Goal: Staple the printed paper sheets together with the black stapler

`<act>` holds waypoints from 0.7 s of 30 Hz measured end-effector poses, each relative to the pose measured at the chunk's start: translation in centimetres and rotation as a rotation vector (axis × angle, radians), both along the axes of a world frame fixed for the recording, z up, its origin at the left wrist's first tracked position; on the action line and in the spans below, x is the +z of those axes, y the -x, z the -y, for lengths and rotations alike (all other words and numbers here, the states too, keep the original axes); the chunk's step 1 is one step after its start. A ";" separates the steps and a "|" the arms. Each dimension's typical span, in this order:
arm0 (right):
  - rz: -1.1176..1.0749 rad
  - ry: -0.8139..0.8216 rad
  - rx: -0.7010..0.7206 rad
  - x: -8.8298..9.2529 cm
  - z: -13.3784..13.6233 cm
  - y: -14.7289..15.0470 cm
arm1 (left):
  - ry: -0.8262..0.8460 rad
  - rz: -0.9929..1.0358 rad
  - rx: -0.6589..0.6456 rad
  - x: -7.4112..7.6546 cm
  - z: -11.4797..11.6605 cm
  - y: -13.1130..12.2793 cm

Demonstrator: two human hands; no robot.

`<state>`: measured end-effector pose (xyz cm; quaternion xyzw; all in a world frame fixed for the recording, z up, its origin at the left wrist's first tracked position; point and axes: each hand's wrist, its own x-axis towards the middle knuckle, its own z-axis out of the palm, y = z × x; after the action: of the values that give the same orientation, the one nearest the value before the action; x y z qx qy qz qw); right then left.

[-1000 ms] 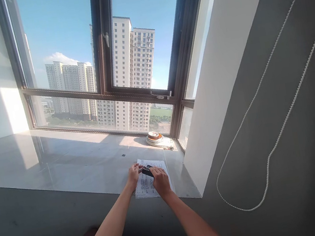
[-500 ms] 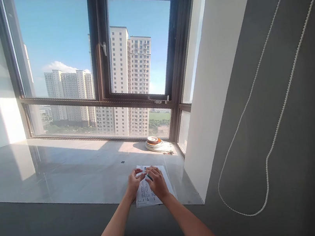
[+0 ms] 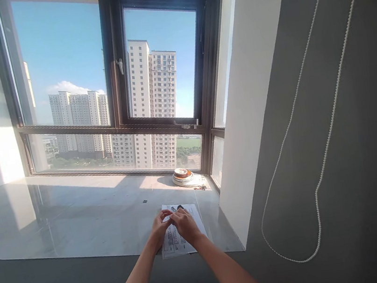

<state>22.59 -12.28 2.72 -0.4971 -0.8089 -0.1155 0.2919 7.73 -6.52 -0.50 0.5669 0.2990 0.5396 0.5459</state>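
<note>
Nothing in this view can be read as a word, number or brand. The white sheet (image 3: 174, 246) on the stone sill (image 3: 79, 219) carries rows of black print, but the lettering is too small and blurred to make out, and the left hand (image 3: 159, 229) and right hand (image 3: 185, 223) cover part of it. The round reel (image 3: 182, 176) by the window and the tower blocks (image 3: 154, 99) outside show no legible label or sign.

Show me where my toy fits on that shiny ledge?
The wide left stretch of the ledge, from window frame to dark front edge, is bare. Crowded at right: the paper under the left hand and right hand, a round stack in the corner.
</note>
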 end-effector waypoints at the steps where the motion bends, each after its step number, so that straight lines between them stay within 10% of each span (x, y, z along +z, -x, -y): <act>1: -0.009 -0.009 -0.011 0.1 0.1 0.0 | 0.010 0.012 -0.013 0.2 0.2 0.0; 6: -0.156 -0.133 -0.038 1.5 0.3 -2.0 | 0.143 0.151 -0.036 0.7 0.4 0.0; 11: -0.408 -0.063 -0.400 2.1 -1.5 -9.6 | 0.225 0.227 0.101 0.2 -0.4 0.4; 21: -0.463 0.142 -0.631 -3.1 -5.4 -15.3 | 0.239 0.206 0.050 -0.4 -0.7 0.3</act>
<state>37.93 -6.85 -0.37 -0.7531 -0.5352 -0.0280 0.3816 7.47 -5.87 -0.91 0.4320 0.3178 0.5689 0.6235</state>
